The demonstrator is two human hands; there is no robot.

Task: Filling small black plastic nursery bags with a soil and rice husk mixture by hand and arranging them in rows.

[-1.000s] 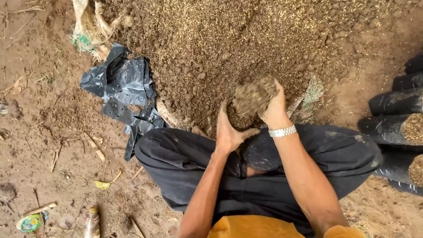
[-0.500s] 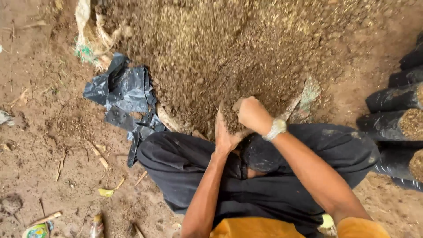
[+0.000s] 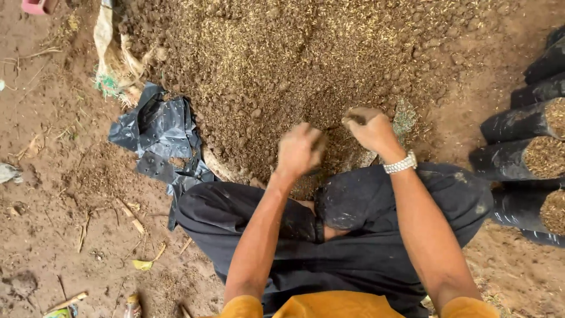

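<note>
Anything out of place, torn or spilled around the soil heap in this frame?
Yes. Crumpled black plastic sheets lie loose on the dirt left of the soil pile, and a frayed sack edge sticks out from under it. Litter dots the lower left.

Plant nursery yard — soil heap (image 3: 282, 65) (filled grow bags (image 3: 529, 156))

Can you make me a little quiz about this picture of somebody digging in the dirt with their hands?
1. True or false: both hands are at the near edge of the soil heap.
2. Which wrist wears the silver watch? A) left B) right
3. Fill in: the black bags lying at the right edge are filled with ____.

Key:
1. True. The left hand and the right hand are both closed into fists at the heap's near edge.
2. B.
3. The same brown soil mix, visible at their open ends.
</note>
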